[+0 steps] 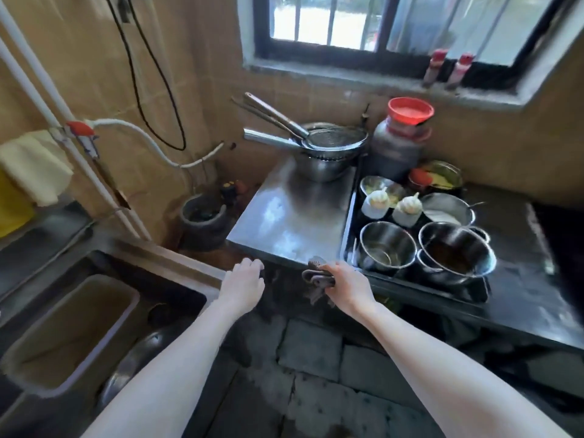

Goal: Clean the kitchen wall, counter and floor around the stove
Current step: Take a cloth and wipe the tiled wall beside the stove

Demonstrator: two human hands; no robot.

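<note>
A shiny steel counter top (294, 216) stands in the middle, below the tan tiled wall (196, 74). My right hand (346, 284) grips a bunched grey cloth (317, 276) against the counter's front edge, near its right corner. My left hand (245, 281) reaches to the same front edge further left, its fingers curled over the lip. The cracked dark tile floor (309, 352) lies below both arms.
A steel bowl with strainers and ladles (328, 147) sits at the counter's back. A dark jar with a red funnel (398, 140) stands beside it. To the right are a tray of pots and condiment bowls (423, 235). A sink with a beige basin (72, 333) is at the left.
</note>
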